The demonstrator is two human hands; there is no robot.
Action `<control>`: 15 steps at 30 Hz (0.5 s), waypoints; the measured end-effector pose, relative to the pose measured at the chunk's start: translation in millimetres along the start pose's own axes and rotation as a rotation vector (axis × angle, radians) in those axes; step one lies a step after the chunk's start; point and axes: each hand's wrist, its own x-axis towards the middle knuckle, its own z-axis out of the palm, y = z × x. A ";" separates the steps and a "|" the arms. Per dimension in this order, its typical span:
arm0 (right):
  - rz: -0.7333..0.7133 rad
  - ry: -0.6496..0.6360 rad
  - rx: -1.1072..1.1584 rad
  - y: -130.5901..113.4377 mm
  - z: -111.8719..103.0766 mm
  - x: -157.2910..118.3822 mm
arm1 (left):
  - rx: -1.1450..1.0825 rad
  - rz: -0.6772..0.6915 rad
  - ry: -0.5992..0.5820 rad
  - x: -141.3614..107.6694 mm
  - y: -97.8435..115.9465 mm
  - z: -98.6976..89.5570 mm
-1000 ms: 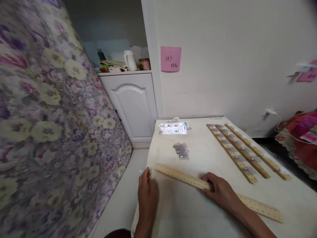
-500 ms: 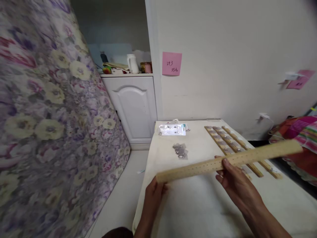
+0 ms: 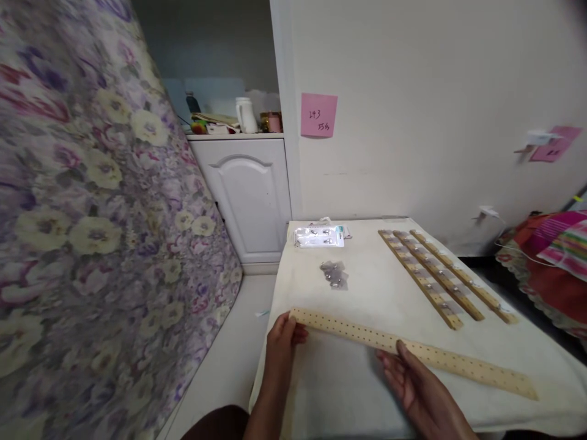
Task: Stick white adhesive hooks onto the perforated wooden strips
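Observation:
A long, pale wooden strip (image 3: 353,330) with rows of small holes slants across the near part of the table. My left hand (image 3: 281,342) pinches its left end, thumb on top. Farther along, past the strip's middle, my right hand (image 3: 413,379) grips its near edge with the thumb on top and fingers beneath. The right end of the strip extends beyond that hand, nearer to me. Beyond the strip lies a small pile of clear packets with shiny metal pieces (image 3: 334,275).
Three wooden strips bearing small clear packets (image 3: 428,275) lie side by side at the right of the cloth-covered table (image 3: 367,269). A clear blister pack (image 3: 318,237) is at the back left. A floral curtain (image 3: 114,244) hangs at the left, beside a white cabinet (image 3: 250,201).
The strip's right end has swung down and toward me, so its slant has reversed. My right hand moved down and slightly left with it; my left hand stayed at the left end.

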 end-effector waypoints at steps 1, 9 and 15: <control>0.040 0.001 0.001 0.6 -1.3 -1.3 | 0.012 0.001 0.011 3.0 -0.5 -0.1; 0.273 -0.069 -0.063 -2.6 -3.0 -10.6 | 0.240 -0.005 -0.011 43.5 4.1 0.7; -0.088 -0.180 -0.752 -22.0 -4.3 -10.6 | 0.528 0.084 -0.054 52.5 4.4 1.9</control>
